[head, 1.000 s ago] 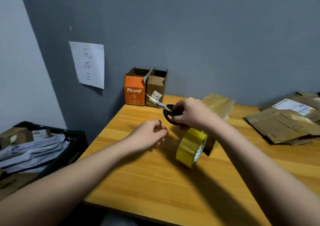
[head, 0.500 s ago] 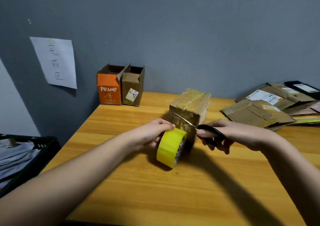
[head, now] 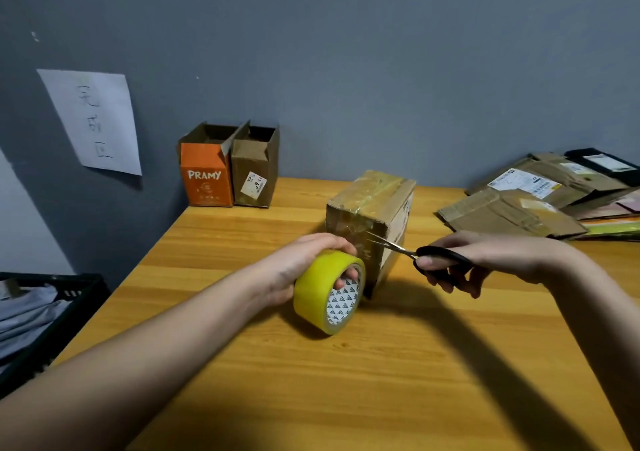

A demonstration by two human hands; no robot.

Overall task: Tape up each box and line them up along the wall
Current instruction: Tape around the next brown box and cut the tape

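My left hand point(head: 304, 263) grips the yellow tape roll point(head: 329, 291) with fingers through its core, and the brown box point(head: 374, 215) sits just beyond both hands. My right hand point(head: 485, 260) holds the scissors point(head: 415, 253), blades parted at the box's near face, so I'm about to snip the strip; next it probably goes over by the wall.

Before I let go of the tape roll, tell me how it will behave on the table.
The tape roll stands on its round edge on the table, so it will probably roll. It looks stiff and thick, likely light.
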